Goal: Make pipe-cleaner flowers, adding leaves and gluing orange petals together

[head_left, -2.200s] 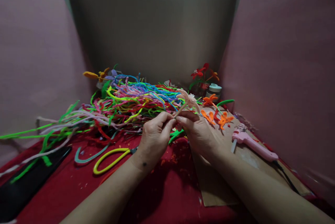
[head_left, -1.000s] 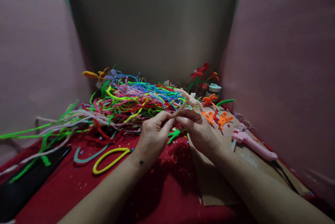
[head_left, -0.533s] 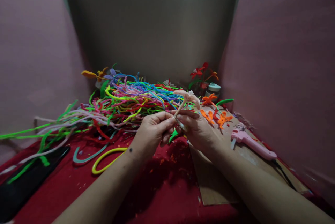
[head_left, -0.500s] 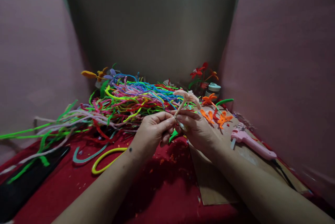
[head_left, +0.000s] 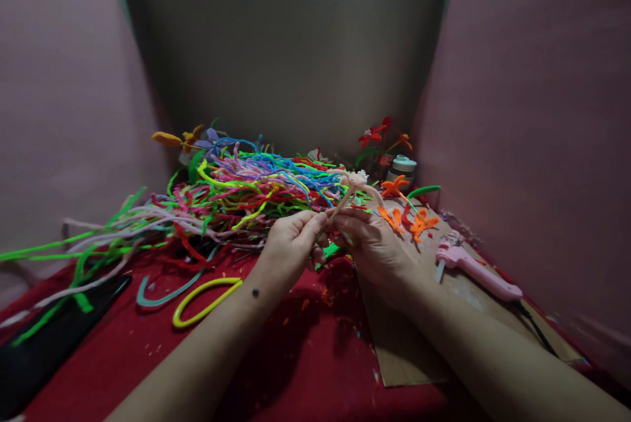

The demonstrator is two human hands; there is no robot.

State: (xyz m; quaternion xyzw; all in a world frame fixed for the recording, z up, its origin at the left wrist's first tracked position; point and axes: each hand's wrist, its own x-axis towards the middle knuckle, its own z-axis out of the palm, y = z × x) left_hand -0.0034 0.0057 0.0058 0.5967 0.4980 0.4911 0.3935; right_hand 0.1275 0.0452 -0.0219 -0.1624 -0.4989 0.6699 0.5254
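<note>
Both my hands meet at the middle of the head view, around the stem of a pale pink pipe-cleaner flower [head_left: 355, 180]. Its drooping petals and small white centre stand up above my fingers. My left hand [head_left: 296, 241] pinches the lower stem between thumb and forefinger. Just beside it, my right hand [head_left: 372, 241] is closed on the stem too, with its fingertips partly hidden. A bright green piece [head_left: 331, 252] shows below and between the hands; whether it is attached to the flower I cannot tell.
Behind lies a heap of coloured pipe cleaners [head_left: 266, 179]. At right, a pink glue gun [head_left: 478, 271] and orange pipe-cleaner flowers [head_left: 421, 225] lie on a brown board [head_left: 404, 350]. A yellow loop [head_left: 180, 313] and a black object [head_left: 59, 343] rest at left on red cloth [head_left: 286, 369].
The flower has turned slightly and shifted a little right, showing more of its white centre. My left hand has moved slightly right, and both hands' fingers have shifted along the stem.
</note>
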